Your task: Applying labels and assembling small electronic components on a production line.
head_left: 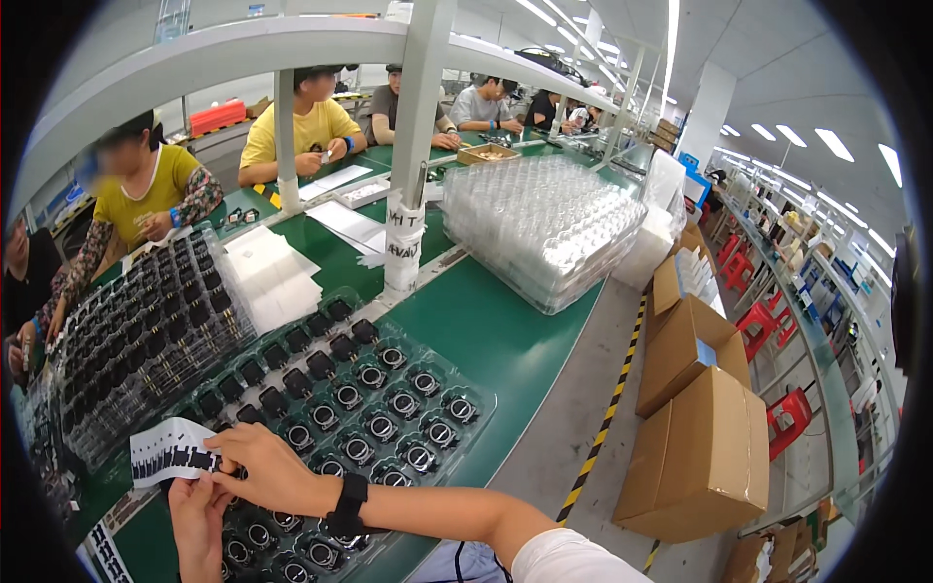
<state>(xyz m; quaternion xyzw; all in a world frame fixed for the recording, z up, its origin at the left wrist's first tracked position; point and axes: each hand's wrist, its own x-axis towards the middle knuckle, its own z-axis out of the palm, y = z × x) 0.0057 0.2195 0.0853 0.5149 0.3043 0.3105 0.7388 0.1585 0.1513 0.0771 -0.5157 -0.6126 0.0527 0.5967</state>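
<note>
A white sheet (pixel 155 445) with rows of black stickers is held up over the near left of the bench. My left hand (pixel 197 525) grips its lower edge from below, fingers closed. At the sheet's right end, my right hand (pixel 272 469), with a black band on its wrist, has its fingertips pinched on the sheet; whether a single sticker is between them I cannot make out. Beneath both hands lies a clear plastic tray (pixel 476 398) with rows of small black parts, many bearing a silver ring.
Stacked trays of black parts (pixel 155 330) stand to the left, beside white paper sheets (pixel 272 277). Clear empty trays (pixel 544 228) are piled beyond a white post (pixel 413 146). Cardboard boxes (pixel 695 466) line the floor at right. Co-workers (pixel 311 121) sit across the green bench (pixel 466 330).
</note>
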